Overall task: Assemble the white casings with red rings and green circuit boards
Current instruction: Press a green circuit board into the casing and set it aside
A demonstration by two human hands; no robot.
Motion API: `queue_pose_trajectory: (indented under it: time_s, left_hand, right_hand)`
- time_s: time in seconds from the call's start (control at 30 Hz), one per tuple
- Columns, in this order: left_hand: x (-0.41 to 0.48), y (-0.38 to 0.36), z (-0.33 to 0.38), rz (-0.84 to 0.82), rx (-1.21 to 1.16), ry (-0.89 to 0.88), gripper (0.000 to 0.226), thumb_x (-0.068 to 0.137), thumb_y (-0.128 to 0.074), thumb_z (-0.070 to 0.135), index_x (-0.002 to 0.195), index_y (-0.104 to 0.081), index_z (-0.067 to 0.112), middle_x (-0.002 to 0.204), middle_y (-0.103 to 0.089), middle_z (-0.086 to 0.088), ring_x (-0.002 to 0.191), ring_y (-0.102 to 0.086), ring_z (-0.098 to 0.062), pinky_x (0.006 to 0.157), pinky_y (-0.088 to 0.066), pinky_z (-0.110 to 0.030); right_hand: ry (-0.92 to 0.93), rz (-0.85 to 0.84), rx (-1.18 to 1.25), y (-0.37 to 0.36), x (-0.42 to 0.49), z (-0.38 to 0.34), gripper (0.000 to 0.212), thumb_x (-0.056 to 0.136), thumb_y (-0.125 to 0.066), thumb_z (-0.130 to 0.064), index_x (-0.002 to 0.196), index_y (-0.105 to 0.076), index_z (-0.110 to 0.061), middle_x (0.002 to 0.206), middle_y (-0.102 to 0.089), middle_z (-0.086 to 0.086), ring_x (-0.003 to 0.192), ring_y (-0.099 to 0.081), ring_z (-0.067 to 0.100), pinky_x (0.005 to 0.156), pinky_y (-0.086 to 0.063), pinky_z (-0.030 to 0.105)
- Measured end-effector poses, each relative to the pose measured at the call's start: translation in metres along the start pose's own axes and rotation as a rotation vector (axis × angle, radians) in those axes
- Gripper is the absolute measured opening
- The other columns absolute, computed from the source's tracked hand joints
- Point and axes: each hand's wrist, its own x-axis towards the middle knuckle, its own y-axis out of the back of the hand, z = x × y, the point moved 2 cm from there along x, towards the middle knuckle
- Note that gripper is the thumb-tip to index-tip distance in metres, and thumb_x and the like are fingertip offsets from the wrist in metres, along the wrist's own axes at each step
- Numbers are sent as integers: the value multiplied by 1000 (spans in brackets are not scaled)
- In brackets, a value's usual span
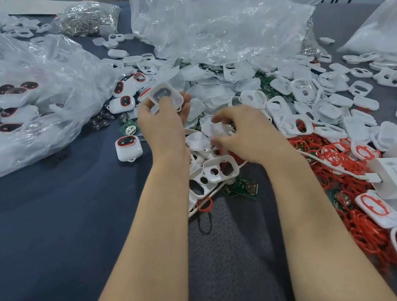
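Over the worktop [50, 218], left hand [161, 124] grips a white casing [166, 96], right hand [245, 134] pinches a clear cover [211, 127]; slick plastic may slip away.

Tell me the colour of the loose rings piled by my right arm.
Red; the rings show best in the head view.

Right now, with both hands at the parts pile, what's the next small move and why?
Probably lift the right hand with its translucent cover over to the white casing. The left hand holds that casing up, and the right hand's fingers curl round the cover just above the parts pile.
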Motion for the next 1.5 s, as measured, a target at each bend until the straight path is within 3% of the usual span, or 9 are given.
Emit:
queue_pose_trajectory:
  time_s: [0.23,0.53,0.67,0.8,0.9,1.1,1.2,1.33,1.5]
  left_hand:
    - [-1,1,2,13,-12,-30,22,98,-45,1,116,-48,13,88,-64,-6,65,-71,-12,59,-54,-19]
    - [-3,-1,1,-30,52,-43,22,96,-51,0,111,-51,16,99,-63,-7,66,-71,-13,60,-53,-18]
    - [-4,-2,0,-34,37,-11,21,96,-51,0,106,-51,18,99,-63,-9,67,-71,-15,60,-54,-19]
    - [-5,-3,-1,-64,56,5,19,97,-50,0,106,-53,16,100,-65,-12,65,-71,-14,59,-54,-18]
    - [-7,-4,-5,-116,110,42,25,97,-49,-1,118,-51,12,105,-66,-17,67,-71,-14,58,-55,-18]
    - [-13,-8,-9,-207,216,134,21,97,-44,0,109,-51,16,115,-64,-25,71,-71,-18,57,-54,-17]
    - [-12,-9,-10,-215,220,163,16,99,-41,5,104,-53,15,117,-63,-26,72,-70,-21,55,-55,-19]
    - [-10,-12,-10,-212,218,237,27,102,-38,22,114,-58,6,96,-70,-22,64,-70,-20,53,-57,-22]
    - [-18,-18,-14,-328,337,331,44,105,-25,43,91,-57,16,78,-69,-18,66,-69,-26,62,-58,-28]
  right_hand:
    - [-124,314,30,6,0,12,26,96,-53,-30,114,-64,-14,109,-67,8,103,-59,27,88,-47,37]
    - [-250,505,177,13,0,26,35,91,-58,-18,125,-49,-14,114,-64,7,107,-56,28,98,-41,46]
    - [-270,654,37,18,-4,27,28,88,-56,-10,115,-51,-11,120,-52,9,111,-45,26,87,-30,27]
    - [-78,363,31,18,-2,13,17,89,-56,-13,100,-69,-15,103,-67,4,89,-58,17,77,-40,23]
    - [-142,106,-153,9,-1,11,23,89,-62,-25,108,-69,-15,108,-69,7,102,-61,25,89,-50,32]
    - [-235,82,-312,-1,3,11,43,86,-67,-39,117,-60,-11,117,-62,12,113,-55,32,96,-46,40]
    - [-200,96,-143,1,3,13,34,86,-69,-31,111,-59,-11,114,-62,9,110,-56,28,93,-44,37]
    - [-142,253,250,18,0,21,10,88,-65,-18,94,-58,-19,91,-60,-7,81,-55,2,62,-37,8]
    - [32,497,698,39,-7,18,15,89,-65,-12,87,-60,-27,77,-62,-14,68,-57,-4,66,-45,13]
